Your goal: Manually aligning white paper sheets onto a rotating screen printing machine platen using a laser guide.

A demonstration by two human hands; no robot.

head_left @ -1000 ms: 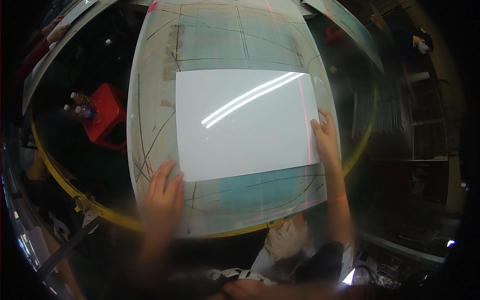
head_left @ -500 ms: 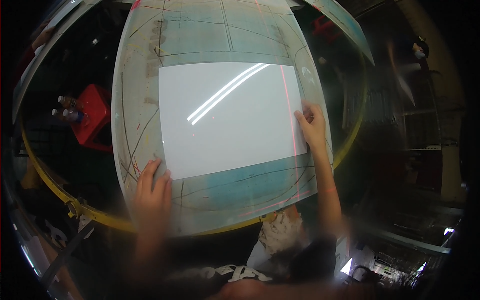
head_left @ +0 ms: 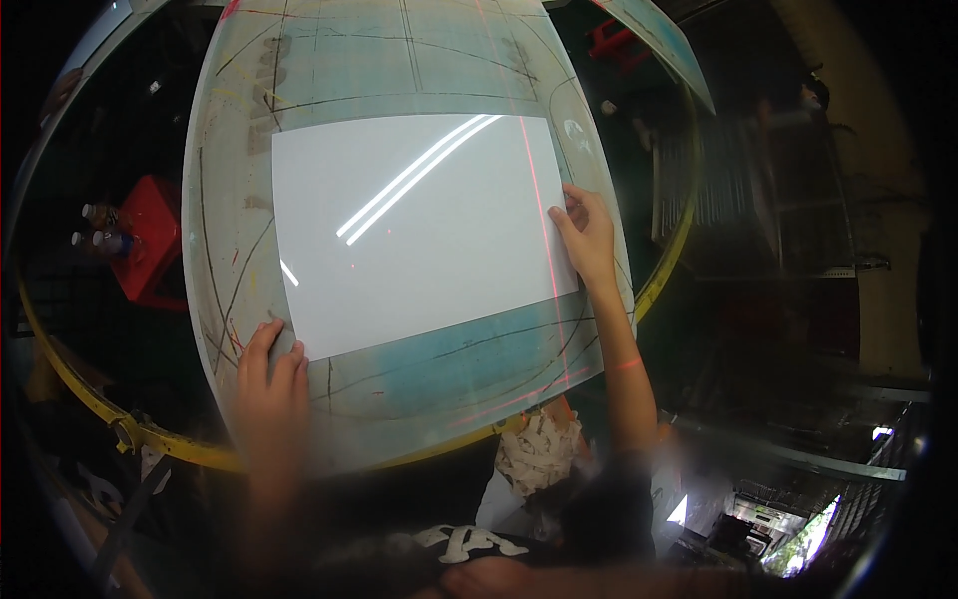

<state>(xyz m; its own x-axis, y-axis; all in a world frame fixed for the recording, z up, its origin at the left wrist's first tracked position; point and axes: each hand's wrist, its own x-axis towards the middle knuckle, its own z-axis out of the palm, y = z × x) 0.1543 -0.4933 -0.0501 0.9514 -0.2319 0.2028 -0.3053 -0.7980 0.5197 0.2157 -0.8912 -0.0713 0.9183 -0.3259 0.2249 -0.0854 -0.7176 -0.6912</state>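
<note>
A glossy white rectangular sheet (head_left: 429, 270) lies flat on a large pale board (head_left: 449, 374) marked with dark curved and straight lines. Two bright streaks of reflected light cross the sheet, and a red laser line runs down near its right edge. My right hand (head_left: 591, 238) is at that right edge, thumb over the border and fingers curled beside it, gripping the sheet. At the near left corner rests my left hand (head_left: 271, 384), its fingers stretched forward and touching the board and the sheet's edge.
A yellow curved rail (head_left: 190, 446) runs around below the board. On the left, a red stool (head_left: 155, 245) carries several bottles (head_left: 108, 240). Beyond the right side stand another board (head_left: 669, 45) and a red stool (head_left: 617, 45). A bundle of pale strips (head_left: 539, 449) sits below the board's near edge.
The whole view has shifted, so the board and sheet appear farther left. Both hands stay at about the same places on the sheet; the right fingers have shifted slightly at its edge.
</note>
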